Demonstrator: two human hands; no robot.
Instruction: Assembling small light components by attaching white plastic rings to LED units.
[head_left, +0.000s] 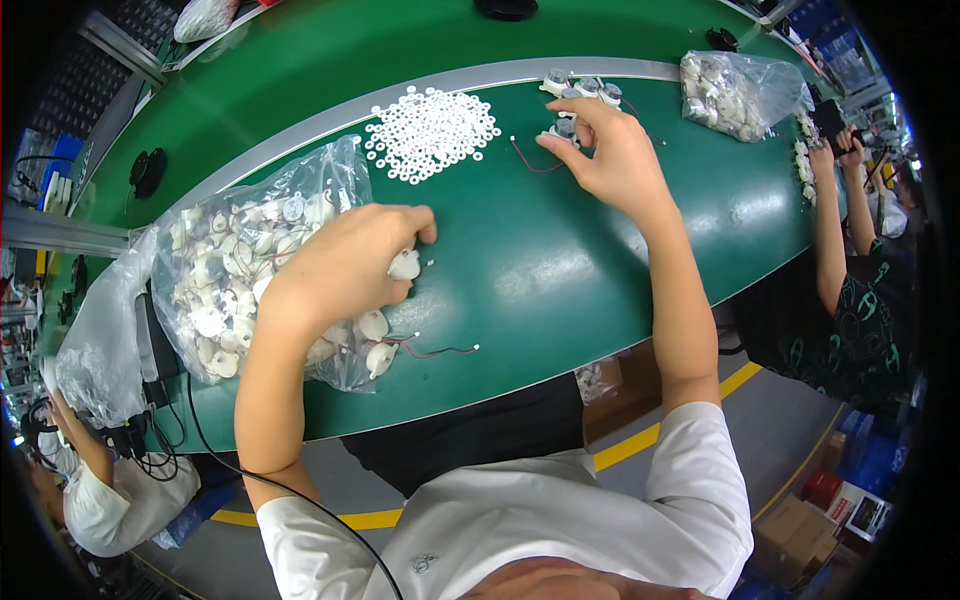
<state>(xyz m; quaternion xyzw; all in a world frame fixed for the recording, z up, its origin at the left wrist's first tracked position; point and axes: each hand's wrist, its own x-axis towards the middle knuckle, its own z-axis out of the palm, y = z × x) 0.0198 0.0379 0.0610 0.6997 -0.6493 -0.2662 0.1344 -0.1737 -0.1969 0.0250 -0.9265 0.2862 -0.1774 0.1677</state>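
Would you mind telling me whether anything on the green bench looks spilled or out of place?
Only mildly: a few small white parts with red wires have slid out of the open clear bag beside the left hand. The white rings lie loose but grouped.

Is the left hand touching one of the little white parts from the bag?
Touching. The head view shows the left hand at the mouth of the clear bag, its fingers closed around a small white part with no gap.
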